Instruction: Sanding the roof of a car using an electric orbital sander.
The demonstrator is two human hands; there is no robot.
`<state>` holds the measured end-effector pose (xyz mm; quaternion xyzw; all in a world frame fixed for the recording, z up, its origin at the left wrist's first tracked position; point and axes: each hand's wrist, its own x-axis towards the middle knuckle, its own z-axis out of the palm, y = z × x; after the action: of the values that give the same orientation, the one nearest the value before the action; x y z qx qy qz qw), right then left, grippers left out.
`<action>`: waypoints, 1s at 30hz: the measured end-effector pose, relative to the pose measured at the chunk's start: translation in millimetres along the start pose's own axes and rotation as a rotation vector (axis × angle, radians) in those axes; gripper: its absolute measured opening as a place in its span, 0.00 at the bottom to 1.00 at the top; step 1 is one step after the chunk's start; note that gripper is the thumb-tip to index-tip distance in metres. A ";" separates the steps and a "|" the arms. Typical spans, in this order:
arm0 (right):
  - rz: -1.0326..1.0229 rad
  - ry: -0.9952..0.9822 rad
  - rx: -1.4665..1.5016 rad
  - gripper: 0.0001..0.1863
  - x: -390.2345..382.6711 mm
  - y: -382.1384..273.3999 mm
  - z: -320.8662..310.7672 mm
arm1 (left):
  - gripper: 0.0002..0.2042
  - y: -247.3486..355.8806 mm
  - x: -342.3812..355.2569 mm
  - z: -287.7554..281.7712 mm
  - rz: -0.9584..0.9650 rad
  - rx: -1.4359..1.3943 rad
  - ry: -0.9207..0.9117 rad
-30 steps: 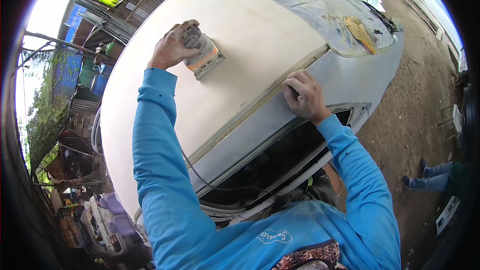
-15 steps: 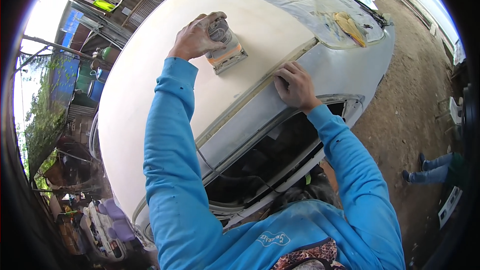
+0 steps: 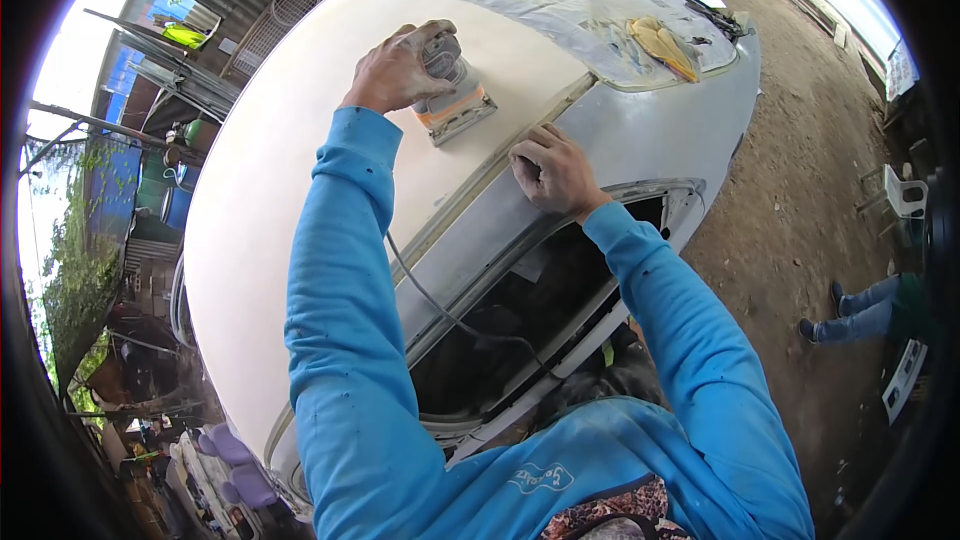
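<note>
My left hand point(image 3: 398, 70) is wrapped round the top of a grey and orange electric sander point(image 3: 458, 112) with a rectangular pad. The pad lies against the pale, whitish roof point(image 3: 310, 180) of a car. From under my left sleeve a dark cord point(image 3: 425, 295) trails over the roof edge and across the window opening point(image 3: 500, 340). Curled into a loose fist, my right hand point(image 3: 556, 172) leans on the grey side rail beside the roof's groove point(image 3: 470, 185). Nothing shows in its fingers.
A yellow glove or cloth point(image 3: 662, 46) lies on the plastic-covered windshield point(image 3: 560, 15). On the dirt ground point(image 3: 780, 180) to the right are a white plastic chair point(image 3: 903, 192) and another person's legs point(image 3: 865, 312). Blue drums point(image 3: 176, 205) and metal scrap stand at the left.
The view has shifted, so the car's far end and the ground sit further left. My left hand and the sander moved slightly on the roof; my right hand keeps its place on the rail.
</note>
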<state>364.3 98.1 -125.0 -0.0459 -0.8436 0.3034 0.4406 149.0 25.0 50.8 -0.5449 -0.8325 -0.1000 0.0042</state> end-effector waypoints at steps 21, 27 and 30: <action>-0.019 0.030 0.027 0.02 -9.0 59.2 10.2 | 0.37 -46.0 -54.6 18.9 -0.206 0.061 0.001; -0.022 0.028 0.029 0.02 -13.4 81.8 11.1 | 0.37 -61.5 -81.7 22.2 -0.263 0.021 0.022; -0.022 0.025 0.023 0.01 -15.4 94.1 12.1 | 0.38 -68.8 -94.5 24.7 -0.311 0.046 0.021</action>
<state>346.4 163.4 -193.2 -0.0356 -0.8349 0.3076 0.4550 127.4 -83.0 4.5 -0.4083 -0.9087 -0.0861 0.0097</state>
